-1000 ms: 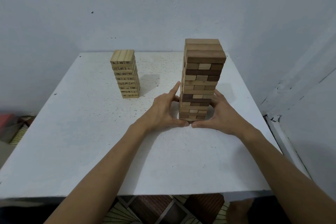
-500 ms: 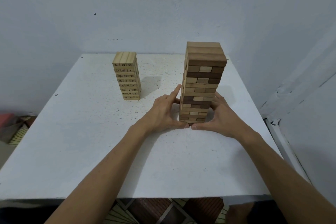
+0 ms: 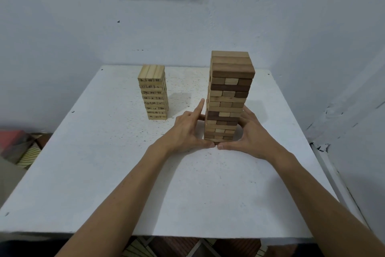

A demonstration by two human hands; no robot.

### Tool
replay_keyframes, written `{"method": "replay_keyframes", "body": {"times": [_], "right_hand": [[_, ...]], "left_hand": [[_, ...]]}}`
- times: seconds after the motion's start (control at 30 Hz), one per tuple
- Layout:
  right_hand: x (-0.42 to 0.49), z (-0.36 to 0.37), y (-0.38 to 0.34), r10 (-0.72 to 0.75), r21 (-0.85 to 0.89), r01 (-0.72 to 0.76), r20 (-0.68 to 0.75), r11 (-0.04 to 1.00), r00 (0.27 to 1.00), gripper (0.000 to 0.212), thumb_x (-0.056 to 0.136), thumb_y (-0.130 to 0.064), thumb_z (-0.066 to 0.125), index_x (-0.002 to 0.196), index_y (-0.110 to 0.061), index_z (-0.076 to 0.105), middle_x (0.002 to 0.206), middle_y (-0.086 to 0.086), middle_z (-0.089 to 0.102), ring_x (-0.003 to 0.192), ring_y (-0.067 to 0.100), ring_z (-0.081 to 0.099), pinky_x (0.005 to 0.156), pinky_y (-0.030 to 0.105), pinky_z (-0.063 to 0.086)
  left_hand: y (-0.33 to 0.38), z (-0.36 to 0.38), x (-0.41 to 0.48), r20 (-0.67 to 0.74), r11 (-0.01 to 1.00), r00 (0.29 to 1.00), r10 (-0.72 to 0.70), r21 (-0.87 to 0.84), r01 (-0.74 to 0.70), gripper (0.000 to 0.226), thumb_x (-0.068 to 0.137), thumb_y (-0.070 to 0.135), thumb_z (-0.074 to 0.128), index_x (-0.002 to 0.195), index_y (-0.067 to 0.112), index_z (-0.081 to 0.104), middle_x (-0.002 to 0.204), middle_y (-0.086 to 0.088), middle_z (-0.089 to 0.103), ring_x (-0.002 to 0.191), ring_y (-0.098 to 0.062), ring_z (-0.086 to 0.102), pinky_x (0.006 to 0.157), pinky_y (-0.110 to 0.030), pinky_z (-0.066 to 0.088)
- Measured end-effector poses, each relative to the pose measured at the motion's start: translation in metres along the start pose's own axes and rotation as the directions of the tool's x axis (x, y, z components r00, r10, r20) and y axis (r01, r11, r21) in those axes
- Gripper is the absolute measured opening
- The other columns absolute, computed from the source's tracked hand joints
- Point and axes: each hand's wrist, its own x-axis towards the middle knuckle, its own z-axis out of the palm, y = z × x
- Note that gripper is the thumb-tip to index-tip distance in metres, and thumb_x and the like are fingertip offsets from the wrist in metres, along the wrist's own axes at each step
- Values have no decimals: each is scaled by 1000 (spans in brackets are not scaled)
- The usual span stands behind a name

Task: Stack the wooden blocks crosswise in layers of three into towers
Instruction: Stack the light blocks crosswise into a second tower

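Wooden blocks in light and dark tones stand as a tall tower on the white desk, each layer of three laid across the one beneath. The left grip lies low against the tower's left face, spread wide with the index finger straight up the side and the thumb along the tower's front foot. The right grip mirrors it on the tower's right face, thumb tip nearly meeting the other thumb, fingers partly hidden behind the stack. Neither clasps a block; both press flat, seemingly squaring the lower layers. The blocks look stiff, light and smooth, lying loose on one another, so a high or one-sided push would likely shear the stack; low, even pressure from both sides seems safest. Left of the tower and further back, well apart, stands a shorter tower of pale numbered blocks.
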Motion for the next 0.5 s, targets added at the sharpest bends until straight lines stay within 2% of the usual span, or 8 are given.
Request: {"method": "replay_keyframes", "body": {"times": [0.13,0.37,0.5], "right_hand": [[10,4,2,-6,23,6,0,1000,1000,97,58,-74,78,142,-37,47,154,-22,24,151,12,10,119,55,27],[25,5,0,-32,30,31,20,999,999,91,60,-68,82,139,-37,50,148,-27,24,150,12,12,118,54,28],[34,7,1,-48,42,47,25,998,999,94,58,-72,80,140,-36,51,148,-27,24,150,12,12,118,54,29]], "left_hand": [[-1,-5,1,1,1000,1000,-26,1,26,118,67,57,81,157,37,7,133,13,55,124,-19,41,105,-52,38],[-2,-11,5,29,996,997,-70,-55,71,122,62,67,78,156,41,4,128,9,59,114,-22,53,98,-52,48],[1,-14,5,33,992,997,-74,-104,77,121,64,56,80,156,41,3,133,9,58,117,-18,57,98,-49,49]]}}
